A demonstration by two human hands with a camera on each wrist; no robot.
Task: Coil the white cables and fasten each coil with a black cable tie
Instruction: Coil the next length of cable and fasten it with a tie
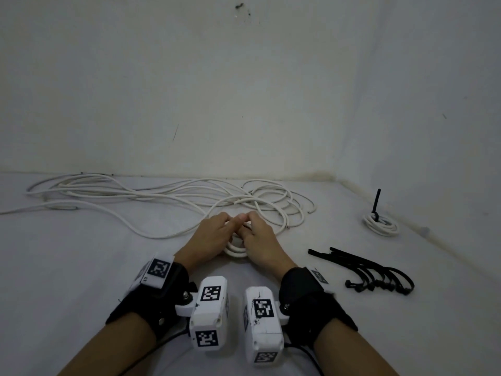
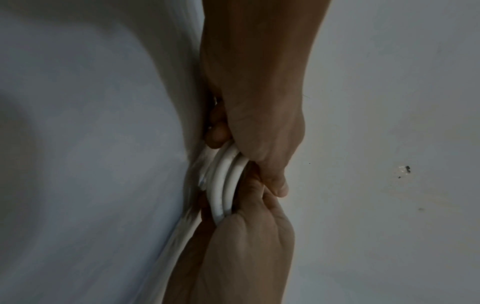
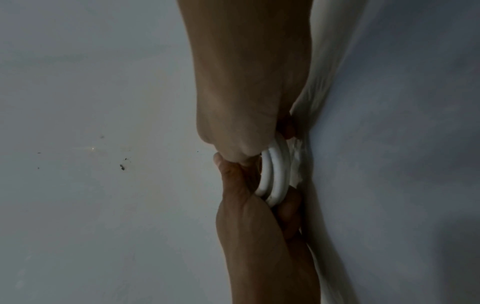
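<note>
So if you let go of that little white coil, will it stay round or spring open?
Probably spring open: the coil has no tie yet, and both hands grip it. The tied coil keeps its shape. The loose cable lies in wavy loops, so it is likely bendy.

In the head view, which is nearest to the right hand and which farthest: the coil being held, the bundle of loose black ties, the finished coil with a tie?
From the right hand:
1. Coil being held: in its grip, between both hands.
2. Bundle of loose black ties: to its right, on the surface.
3. Finished coil: farther right, near the corner.
</note>
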